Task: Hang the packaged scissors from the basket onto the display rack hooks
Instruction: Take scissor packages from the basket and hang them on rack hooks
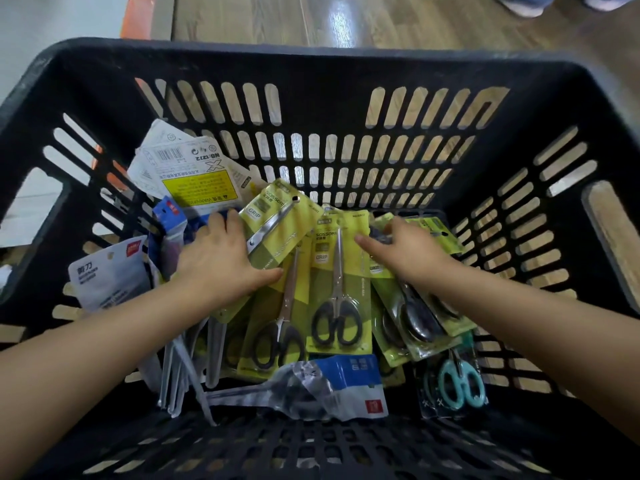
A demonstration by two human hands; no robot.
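While the basket point(104, 64) holds many yellow scissor packs point(339, 289), nothing looks hung yet. The left hand point(218, 261) pinches one tilted pack point(277, 226); the right hand point(405, 247) rests spread.

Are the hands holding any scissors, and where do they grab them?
The left hand grips a tilted yellow scissors pack along its left edge. The right hand rests on other packs; whether it grips one cannot be told.

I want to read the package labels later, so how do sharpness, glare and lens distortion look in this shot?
Head view: wide-angle bending curves the basket rim; the middle yellow scissors pack is fairly sharp, with large words readable; the plastic bag shows some sheen; the floor has a bright reflection; the frame edges look soft.
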